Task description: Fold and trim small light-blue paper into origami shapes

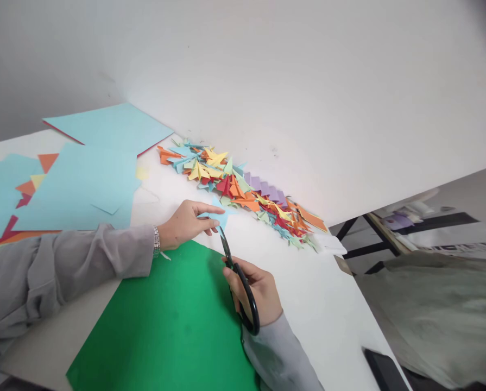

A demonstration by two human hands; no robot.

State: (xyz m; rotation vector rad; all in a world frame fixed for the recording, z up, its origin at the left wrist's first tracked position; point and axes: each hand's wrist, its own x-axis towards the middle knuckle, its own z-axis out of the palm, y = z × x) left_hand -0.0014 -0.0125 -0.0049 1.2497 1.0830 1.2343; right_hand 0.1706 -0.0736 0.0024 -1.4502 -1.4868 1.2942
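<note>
Between the thumb and fingers of my left hand is a small light blue piece of paper, pinched above the far edge of a green sheet. My right hand grips black-handled scissors, fingers in the loops. Their blades point away from me, with the tips at the lower edge of the blue paper. Whether the blades are parted is hard to make out. Just beyond my hands lies a long heap of folded paper shapes in orange, yellow, red, blue and green.
Large light blue sheets cover the table's left side, with orange and red scraps among them. Purple folded pieces line the heap's far side, by the white wall. A black phone-like object lies near the right table edge.
</note>
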